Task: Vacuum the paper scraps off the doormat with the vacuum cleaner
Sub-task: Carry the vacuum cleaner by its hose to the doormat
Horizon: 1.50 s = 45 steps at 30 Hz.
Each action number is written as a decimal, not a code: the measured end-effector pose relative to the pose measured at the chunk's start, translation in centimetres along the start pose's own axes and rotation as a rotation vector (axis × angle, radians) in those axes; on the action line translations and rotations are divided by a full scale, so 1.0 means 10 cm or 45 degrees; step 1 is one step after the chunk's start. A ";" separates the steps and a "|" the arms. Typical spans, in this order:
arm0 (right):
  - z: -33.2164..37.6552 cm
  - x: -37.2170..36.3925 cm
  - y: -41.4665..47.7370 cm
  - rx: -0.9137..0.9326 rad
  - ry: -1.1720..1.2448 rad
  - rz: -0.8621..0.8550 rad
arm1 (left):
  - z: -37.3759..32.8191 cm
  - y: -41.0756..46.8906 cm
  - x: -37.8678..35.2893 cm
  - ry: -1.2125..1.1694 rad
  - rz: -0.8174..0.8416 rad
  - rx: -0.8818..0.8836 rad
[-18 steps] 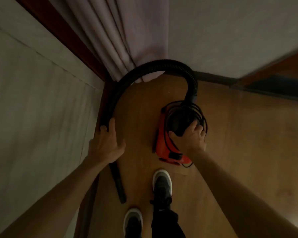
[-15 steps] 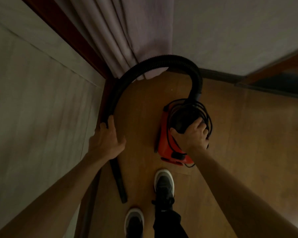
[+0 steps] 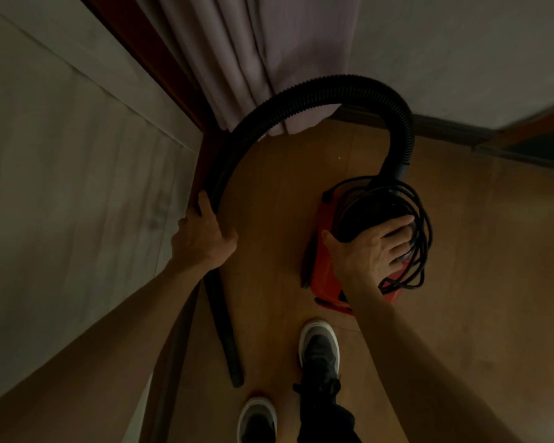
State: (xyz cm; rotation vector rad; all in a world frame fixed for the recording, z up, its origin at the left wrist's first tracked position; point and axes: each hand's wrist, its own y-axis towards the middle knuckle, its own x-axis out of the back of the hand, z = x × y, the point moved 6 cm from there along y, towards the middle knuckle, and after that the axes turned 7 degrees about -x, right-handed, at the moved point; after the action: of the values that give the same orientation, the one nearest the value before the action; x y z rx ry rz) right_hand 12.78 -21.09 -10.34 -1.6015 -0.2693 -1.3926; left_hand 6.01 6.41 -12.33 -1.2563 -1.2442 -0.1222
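Note:
A small red vacuum cleaner point(image 3: 325, 276) stands on the wooden floor, with a black power cord point(image 3: 421, 225) coiled around its dark top. My right hand point(image 3: 371, 251) lies over that top, fingers spread across the coils. From the body a black ribbed hose point(image 3: 304, 100) arches up and over to the left. My left hand point(image 3: 205, 238) is closed around the hose where it joins the rigid black nozzle tube point(image 3: 223, 324), whose tip rests on the floor. No doormat or paper scraps are in view.
A pale wall point(image 3: 61, 187) with a dark wood frame runs along the left. A lilac curtain point(image 3: 269, 59) hangs in the corner behind the hose. My two shoes point(image 3: 319, 343) stand just below the vacuum. A dark skirting board point(image 3: 445, 129) lines the far wall.
My right hand has shifted further over the vacuum's top, its fingers now spread on the coiled cord. The left hand keeps its grip on the hose. The view has edged closer.

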 end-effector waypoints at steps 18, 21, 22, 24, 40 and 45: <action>0.01 -0.29 0.14 -0.050 -0.159 -0.427 | 0.03 0.56 -0.32 -0.413 -0.439 -0.004; -0.02 -0.30 0.13 -0.031 -0.191 -0.385 | 0.02 0.53 -0.37 -0.446 -0.440 -0.016; -0.02 -0.30 0.13 -0.023 -0.202 -0.372 | 0.02 0.53 -0.39 -0.460 -0.439 -0.019; -0.03 -0.29 0.13 -0.010 -0.208 -0.342 | 0.02 0.52 -0.42 -0.489 -0.439 -0.030; -0.28 0.13 0.33 0.374 0.238 -0.175 | -0.15 0.03 -0.41 -0.765 -0.625 -0.348; -0.31 0.11 0.31 0.401 0.478 -0.043 | -0.32 -0.05 -0.36 -0.960 -0.661 -0.353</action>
State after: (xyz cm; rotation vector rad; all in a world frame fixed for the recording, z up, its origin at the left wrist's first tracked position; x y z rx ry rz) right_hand 13.30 -25.54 -11.34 -1.0614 -0.2756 -1.5589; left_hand 6.21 1.91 -14.10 -1.2227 -2.2609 -0.2119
